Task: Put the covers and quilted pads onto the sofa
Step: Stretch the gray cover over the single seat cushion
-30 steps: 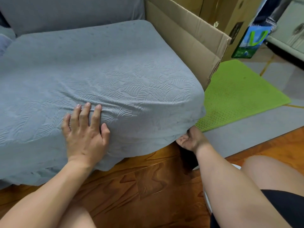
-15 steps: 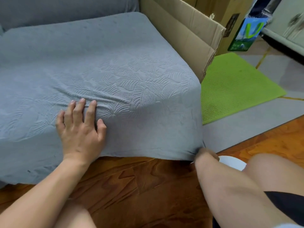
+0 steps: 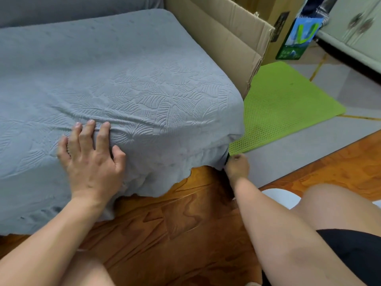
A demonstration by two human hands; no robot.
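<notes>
Sofa (image 3: 61, 15), low and wide, filling the upper left, seat wrapped in a grey-blue cover (image 3: 127, 79). Embossed with a leaf pattern, stretched smooth over the top, creased along the front edge, hem hanging ragged and uneven just above the floor. Back cushion in a plainer grey behind.

Wooden floor (image 3: 175, 234) underneath, glossy orange-brown planks, meeting pale grey tiles (image 3: 288, 162) on the right. Flattened cardboard box (image 3: 222, 34) leaning against the sofa's right side. Lime-green mesh mat (image 3: 288, 104) spread on the tiles beside it. Pale cabinet (image 3: 354, 29) with round knobs at far right, green-and-blue carton (image 3: 296, 40) standing in front of it.

Bare knees and black shorts (image 3: 354, 254) at the bottom edge.

Left hand (image 3: 90, 159) flat and spread on the seat's front edge, fingers splayed, palm pressing the fabric down. Right hand (image 3: 237, 166) at the lower right corner of the seat, fingers curled and pinching the cover's hem where it bunches at the corner.
</notes>
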